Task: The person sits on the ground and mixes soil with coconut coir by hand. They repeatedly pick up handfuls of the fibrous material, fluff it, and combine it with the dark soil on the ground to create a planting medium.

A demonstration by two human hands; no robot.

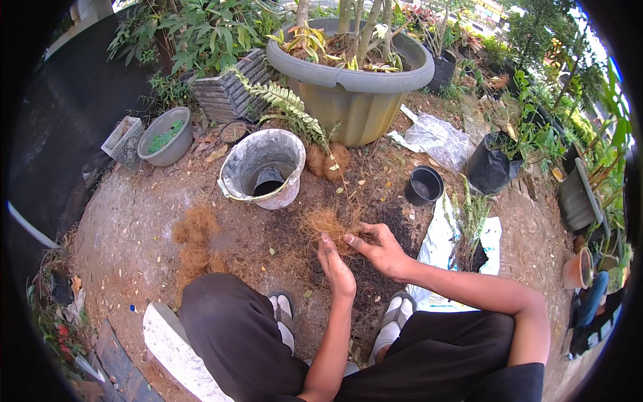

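Note:
A loose clump of brown coconut fibre [324,221] is held between my two hands above the dark soil. My left hand [335,269] cups its near side, palm facing right and fingers pointing up. My right hand [384,251] pinches the right side with thumb and fingers, where darker, soil-like matter clings to the fibres. A thin stem runs from the clump up to a pale green fern frond [294,108]; where it is rooted is hidden. Dark loose soil [369,286] lies on the ground beneath my hands. More coconut fibre [196,246] is heaped to the left.
A stained bucket [296,166] stands ahead, with round fibre balls [335,162] beside it. To the right are a black pot [424,186], a white sack [437,251] with a leafy plant [472,226], and a black grow bag [495,163]. A large planter [351,100] stands behind.

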